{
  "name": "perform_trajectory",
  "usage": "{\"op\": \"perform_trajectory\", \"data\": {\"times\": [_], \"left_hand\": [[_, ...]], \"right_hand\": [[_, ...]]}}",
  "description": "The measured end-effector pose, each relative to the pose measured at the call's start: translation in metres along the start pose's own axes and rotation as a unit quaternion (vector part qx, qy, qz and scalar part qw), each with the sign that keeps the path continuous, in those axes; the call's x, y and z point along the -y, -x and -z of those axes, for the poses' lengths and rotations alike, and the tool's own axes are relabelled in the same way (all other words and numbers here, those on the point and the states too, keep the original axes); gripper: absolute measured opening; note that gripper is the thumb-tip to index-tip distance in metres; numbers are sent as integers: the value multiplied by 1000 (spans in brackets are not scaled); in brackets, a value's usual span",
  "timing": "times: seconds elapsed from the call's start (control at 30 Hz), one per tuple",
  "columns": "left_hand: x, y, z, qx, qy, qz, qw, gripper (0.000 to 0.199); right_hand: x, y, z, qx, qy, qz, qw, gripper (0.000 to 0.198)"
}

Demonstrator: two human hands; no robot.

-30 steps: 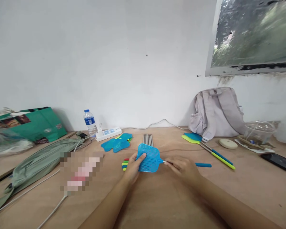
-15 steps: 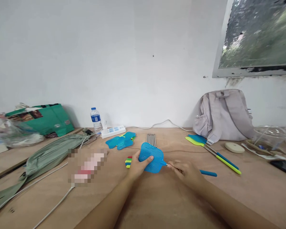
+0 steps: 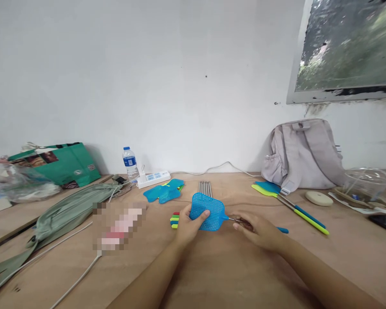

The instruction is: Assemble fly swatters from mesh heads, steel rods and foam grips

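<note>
In the head view, my left hand grips the blue perforated head of a fly swatter, thumb on top. A thin metal rod runs right from the swatter's neck into my right hand. Those fingers are curled loosely about the rod, and they partly hide it. Beyond that hand the end of a blue handle shows. Behind the swatter head lie several metal rods side by side. Several coloured handles, red, green, blue and yellow, lie partly covered by my left hand.
Loose blue swatter heads lie left of the rods. Two swatters, blue and yellow-green, rest at right. Behind stand a power strip, a water bottle and a backpack. A green bag and strap bag sit left.
My right hand has moved right along the rod, and more metal shows between it and the swatter's neck. The swatter head has shifted slightly right with my left hand.
</note>
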State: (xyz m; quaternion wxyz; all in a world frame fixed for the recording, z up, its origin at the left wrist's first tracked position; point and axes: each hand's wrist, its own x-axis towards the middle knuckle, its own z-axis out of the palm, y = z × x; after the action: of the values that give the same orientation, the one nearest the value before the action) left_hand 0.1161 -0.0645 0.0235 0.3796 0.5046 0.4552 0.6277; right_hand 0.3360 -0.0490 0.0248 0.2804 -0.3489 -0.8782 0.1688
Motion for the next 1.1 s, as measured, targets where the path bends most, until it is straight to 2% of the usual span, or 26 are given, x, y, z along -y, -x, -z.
{"op": "perform_trajectory", "data": {"times": [0.17,0.4,0.53,0.77,0.97,1.1], "left_hand": [[0,-3,1,-9,0,0,1000,22],[4,2,-3,-40,18,8,999,30],[6,3,-5,-44,7,12,999,32],[9,2,-4,-51,-36,-7,998,32],[11,9,-10,-67,-61,-34,995,31],[12,11,-10,-52,-63,-8,997,41]], "right_hand": [[0,-2,-6,-55,59,-17,997,20],[5,1,-13,-114,151,32,981,27],[6,1,-12,-93,145,15,985,26],[13,-2,-8,-48,53,-33,997,22],[12,-4,-2,-48,81,-49,994,18],[14,-3,-2,-41,73,-55,995,19]]}}
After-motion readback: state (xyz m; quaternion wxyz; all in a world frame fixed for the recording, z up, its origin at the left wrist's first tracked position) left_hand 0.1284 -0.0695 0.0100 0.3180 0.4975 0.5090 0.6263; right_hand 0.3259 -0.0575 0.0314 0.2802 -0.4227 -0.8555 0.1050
